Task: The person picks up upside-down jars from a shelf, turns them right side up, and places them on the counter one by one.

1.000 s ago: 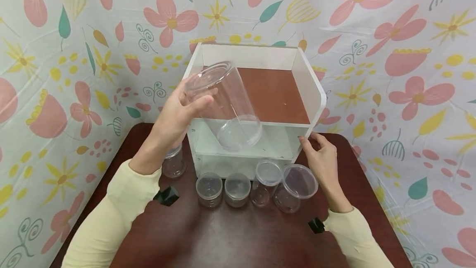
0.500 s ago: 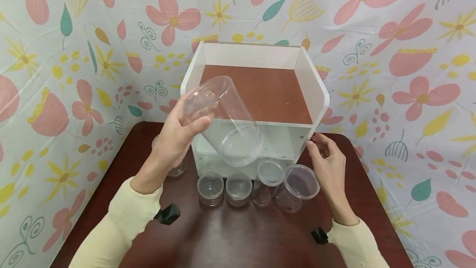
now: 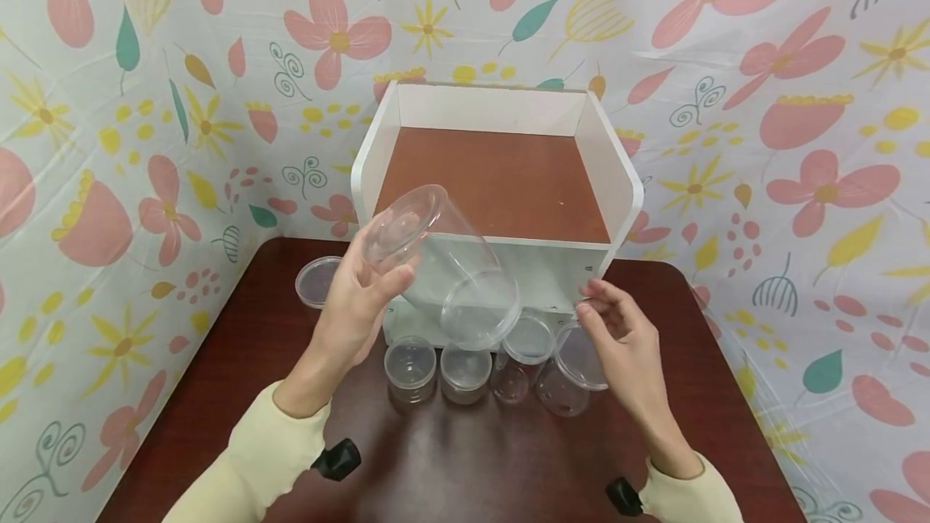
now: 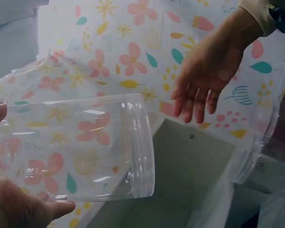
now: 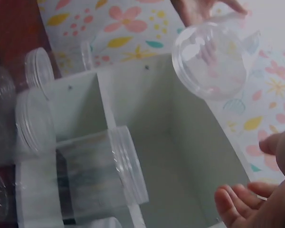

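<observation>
My left hand (image 3: 352,305) grips a large clear plastic jar (image 3: 458,273) near its base. The jar is tilted, with its lidded end pointing down and right, in front of the white shelf unit (image 3: 501,184). In the left wrist view, thumb and fingers lie on either side of the jar (image 4: 76,147), and its lid end faces the shelf opening. My right hand (image 3: 628,345) holds nothing; its fingers are loosely bent near the unit's right front edge, overlapping a wide lidded jar (image 3: 563,394). Loosely bent fingers of that hand (image 5: 256,204) also show in the right wrist view.
Two short jars (image 3: 410,370) and a slim jar (image 3: 511,382) stand in a row with the wide one before the unit. Another lidded jar (image 3: 317,281) is partly hidden behind my left hand. The dark wooden table (image 3: 472,466) extends toward me; flowered cloth hangs behind.
The left hand has lowered the tilted jar toward the front of the unit. My right hand has let go of the unit's right edge and moved slightly down.
</observation>
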Available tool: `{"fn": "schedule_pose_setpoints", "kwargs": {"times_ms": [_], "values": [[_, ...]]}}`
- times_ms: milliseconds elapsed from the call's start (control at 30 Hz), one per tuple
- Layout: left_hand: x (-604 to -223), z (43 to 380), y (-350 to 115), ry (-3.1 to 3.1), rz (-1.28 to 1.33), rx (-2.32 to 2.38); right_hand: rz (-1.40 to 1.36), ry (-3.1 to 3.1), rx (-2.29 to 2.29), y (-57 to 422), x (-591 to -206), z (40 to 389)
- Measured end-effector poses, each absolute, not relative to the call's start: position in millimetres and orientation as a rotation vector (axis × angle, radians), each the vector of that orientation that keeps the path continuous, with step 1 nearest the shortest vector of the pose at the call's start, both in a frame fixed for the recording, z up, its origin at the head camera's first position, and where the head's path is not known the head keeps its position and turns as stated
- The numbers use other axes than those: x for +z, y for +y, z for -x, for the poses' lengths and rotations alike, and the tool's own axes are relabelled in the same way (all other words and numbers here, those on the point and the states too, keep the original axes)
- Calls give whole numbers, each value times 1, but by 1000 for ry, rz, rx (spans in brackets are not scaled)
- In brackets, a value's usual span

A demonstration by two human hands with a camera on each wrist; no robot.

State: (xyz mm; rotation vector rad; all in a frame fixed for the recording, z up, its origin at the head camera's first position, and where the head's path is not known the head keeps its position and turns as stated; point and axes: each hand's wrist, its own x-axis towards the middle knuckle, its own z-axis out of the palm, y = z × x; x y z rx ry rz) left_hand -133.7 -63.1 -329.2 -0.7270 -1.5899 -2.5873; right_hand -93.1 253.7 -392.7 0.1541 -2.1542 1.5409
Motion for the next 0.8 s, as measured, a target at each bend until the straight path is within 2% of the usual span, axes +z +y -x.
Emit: {"fn": "schedule_pose_setpoints", "kwargs": {"times_ms": [367, 800], "values": [[-353, 126, -51, -1511, 650, -2629, -595, -2162, 1608, 238, -408, 85], [-365, 120, -39, -1462, 677, -2651, -581, -2494, 1591, 221, -415, 84]]}}
